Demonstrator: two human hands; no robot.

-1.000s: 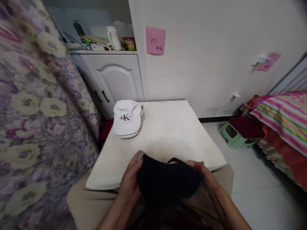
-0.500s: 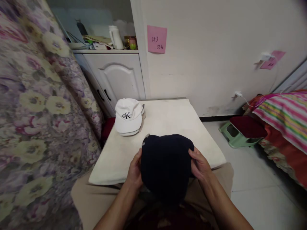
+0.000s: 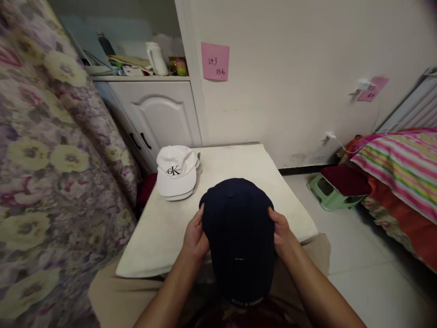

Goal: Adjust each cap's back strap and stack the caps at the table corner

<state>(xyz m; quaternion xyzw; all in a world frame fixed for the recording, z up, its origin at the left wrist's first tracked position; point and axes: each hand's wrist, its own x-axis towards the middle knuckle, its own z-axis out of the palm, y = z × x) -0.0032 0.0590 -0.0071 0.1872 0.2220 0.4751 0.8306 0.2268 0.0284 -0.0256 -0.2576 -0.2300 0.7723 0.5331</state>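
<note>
A dark navy baseball cap point(image 3: 239, 223) is held between my two hands over the near edge of the table, its crown away from me and its brim towards my body. My left hand point(image 3: 196, 234) grips the cap's left side, thumb on the outside. On the opposite side, my right hand point(image 3: 282, 232) pinches the cap's edge in the same way. Most fingers of both hands are hidden behind the fabric. A white cap point(image 3: 176, 175) with black "CK" style lettering rests at the table's far left, apart from both hands.
The cream-topped table point(image 3: 232, 159) stands against the wall below a pink note point(image 3: 215, 61). A flowered curtain point(image 3: 68, 182) hangs close on the left, by a white cabinet point(image 3: 162, 114). To the right are a green stool point(image 3: 327, 196) and a bed with striped cover point(image 3: 399, 155).
The navy cap has turned so that its rounded crown and brim lettering now show. Both hands still hold its sides. The view has shifted slightly to the right.
</note>
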